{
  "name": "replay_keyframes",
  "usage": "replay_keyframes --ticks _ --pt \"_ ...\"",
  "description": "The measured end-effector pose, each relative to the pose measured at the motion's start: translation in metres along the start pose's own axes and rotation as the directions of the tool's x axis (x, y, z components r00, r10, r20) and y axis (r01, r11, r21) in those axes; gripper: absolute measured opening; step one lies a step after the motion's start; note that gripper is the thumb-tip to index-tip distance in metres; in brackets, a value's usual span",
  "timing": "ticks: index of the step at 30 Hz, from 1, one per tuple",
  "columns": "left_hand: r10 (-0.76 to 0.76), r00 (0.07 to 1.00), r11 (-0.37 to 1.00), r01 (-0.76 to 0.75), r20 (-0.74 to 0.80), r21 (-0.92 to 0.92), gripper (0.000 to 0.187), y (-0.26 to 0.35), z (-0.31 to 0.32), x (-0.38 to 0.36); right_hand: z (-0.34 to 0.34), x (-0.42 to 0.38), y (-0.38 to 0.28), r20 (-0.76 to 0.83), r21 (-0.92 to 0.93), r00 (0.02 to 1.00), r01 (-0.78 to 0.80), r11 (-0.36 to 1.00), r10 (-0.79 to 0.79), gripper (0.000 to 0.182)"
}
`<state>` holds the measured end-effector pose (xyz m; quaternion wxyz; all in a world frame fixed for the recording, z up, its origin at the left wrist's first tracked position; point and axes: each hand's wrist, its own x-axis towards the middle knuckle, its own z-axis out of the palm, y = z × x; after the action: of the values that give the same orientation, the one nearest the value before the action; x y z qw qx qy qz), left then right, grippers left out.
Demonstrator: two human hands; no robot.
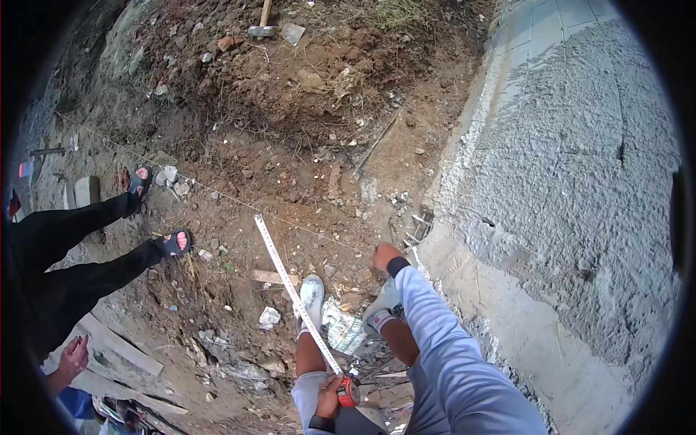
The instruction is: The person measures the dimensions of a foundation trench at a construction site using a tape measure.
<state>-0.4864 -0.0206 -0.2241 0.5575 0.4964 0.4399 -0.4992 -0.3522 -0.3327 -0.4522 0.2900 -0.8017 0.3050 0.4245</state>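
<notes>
A worker's left hand [328,397] clamps a red tape measure [349,392] above the lap, its blade [288,286] reaching out to a taut string [290,223]. The right hand [385,256] is at the string's near end beside rough concrete [580,159]; its grip cannot be told. A straight blade and an undisturbed line serve accuracy best. A wood scrap [272,277], a crumpled sack [343,326] and another person's sandaled foot [176,243] crowd the uneven dirt.

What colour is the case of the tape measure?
Red, with some black; it shows best in the head view, at the left hand.
</notes>
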Motion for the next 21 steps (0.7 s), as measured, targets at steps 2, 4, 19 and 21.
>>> replay_keyframes --ticks 2,4,19,21 --pt "-0.037 0.999 0.997 0.035 0.019 0.069 0.025 -0.022 -0.022 0.007 -0.062 -0.024 -0.022 -0.338 0.284 0.911 -0.142 0.948 0.237 0.030" --pt "-0.068 0.997 0.995 0.065 0.029 0.081 0.026 -0.039 -0.046 0.014 -0.085 -0.031 -0.026 -0.510 0.496 0.764 -0.116 0.861 0.396 0.030" --pt "-0.156 0.963 0.981 0.126 0.218 0.148 0.026 0.075 -0.073 -0.061 0.068 -0.320 0.055 -0.265 0.485 0.928 -0.105 0.868 0.260 0.035" --pt "-0.104 0.966 0.962 0.037 0.237 0.272 0.026 0.097 -0.081 -0.068 0.078 -0.356 0.071 -0.166 0.675 0.900 -0.194 0.712 0.403 0.035"
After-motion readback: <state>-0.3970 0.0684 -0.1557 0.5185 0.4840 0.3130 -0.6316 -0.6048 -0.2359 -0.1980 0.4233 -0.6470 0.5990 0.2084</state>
